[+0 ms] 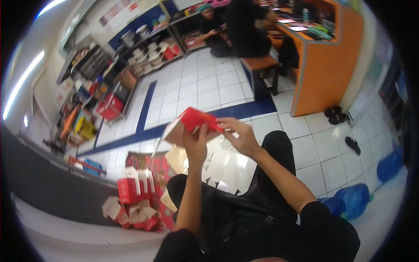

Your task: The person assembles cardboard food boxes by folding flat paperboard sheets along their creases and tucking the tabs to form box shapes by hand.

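In front of me I hold up a red and white cardboard box, partly folded, with its white inner side facing left. My left hand grips it from below, thumb and fingers closed on the card. At its right edge, the fingers of my right hand pinch the red side. Under my hands, flat white card sheets with dark markings lie on the floor by my legs. To my left, several folded red and white boxes sit in a pile on a red patterned mat.
Large blue water bottles stand at the right. An orange counter, a bench and two people in dark clothes are ahead. Sandals lie on the white tiles. Shelves with stacked boxes and a yellow container are left.
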Available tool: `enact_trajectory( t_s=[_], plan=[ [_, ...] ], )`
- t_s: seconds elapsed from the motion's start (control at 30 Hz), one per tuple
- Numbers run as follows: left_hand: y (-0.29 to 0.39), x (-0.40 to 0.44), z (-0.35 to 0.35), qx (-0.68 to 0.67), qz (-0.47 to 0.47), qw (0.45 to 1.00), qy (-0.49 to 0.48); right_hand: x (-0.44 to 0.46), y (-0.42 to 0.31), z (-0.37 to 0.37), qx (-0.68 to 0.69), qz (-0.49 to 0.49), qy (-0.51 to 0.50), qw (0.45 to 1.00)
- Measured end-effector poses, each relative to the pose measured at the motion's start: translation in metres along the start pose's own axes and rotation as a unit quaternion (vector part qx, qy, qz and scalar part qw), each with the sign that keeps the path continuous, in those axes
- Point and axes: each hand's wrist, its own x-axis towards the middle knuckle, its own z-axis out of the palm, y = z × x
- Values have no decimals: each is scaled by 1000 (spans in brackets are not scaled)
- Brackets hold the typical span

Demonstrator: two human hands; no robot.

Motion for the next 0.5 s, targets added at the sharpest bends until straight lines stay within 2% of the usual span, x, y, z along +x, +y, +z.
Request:
enact_trajectory(
  t_s=[0.07,0.2,0.27,0.3,0.33,0.37,0.4,0.47,0.5],
  plan=[
    [-21,18,-17,78,17,996,24,23,18,21,-10,-5,11,1000],
    [-44,42,-59,84,3,994,68,54,52,72,-3,-13,-46,999],
    [-51,42,-81,82,-2,993,88,58,64,101,71,68,-63,993],
    [-56,40,-89,80,-22,992,93,52,66,113,95,120,-57,987],
    [-63,36,-97,77,-43,991,100,44,74,124,105,126,-73,984],
    [-90,27,-114,133,-64,985,87,35,85,133,120,163,-50,978],
    [-100,19,-120,172,-102,976,80,24,94,142,138,203,-33,969],
    [-97,2,-112,220,-206,952,61,9,107,144,129,210,-42,968],
    [-92,1,-109,226,-242,942,59,9,99,141,120,230,-73,963]
  ],
)
